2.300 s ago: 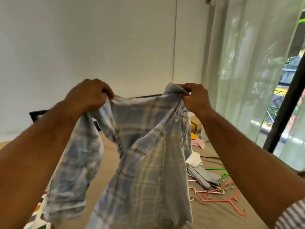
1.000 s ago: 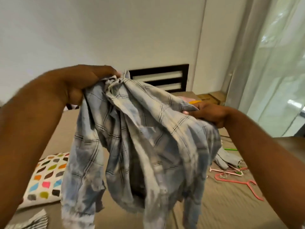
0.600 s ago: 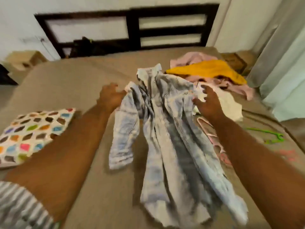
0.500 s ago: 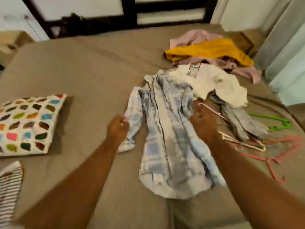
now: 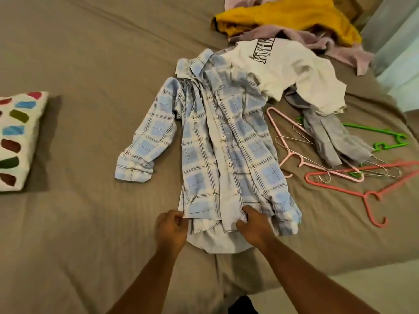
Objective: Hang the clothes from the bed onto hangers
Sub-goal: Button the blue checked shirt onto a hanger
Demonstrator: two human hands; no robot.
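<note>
Pinching plaid shirt (image 5: pixel 222 141) hem, left hand (image 5: pixel 171 230) and right hand (image 5: pixel 254 227) both clamped on cloth. Shirt flat on bed (image 5: pixel 90 64), collar at far end; hangers (image 5: pixel 328 171) right of shirt, nearer right hand.

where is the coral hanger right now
The coral hanger lies on the bed at the right of the head view, right of the plaid shirt, just nearer than the pink hanger.
</note>
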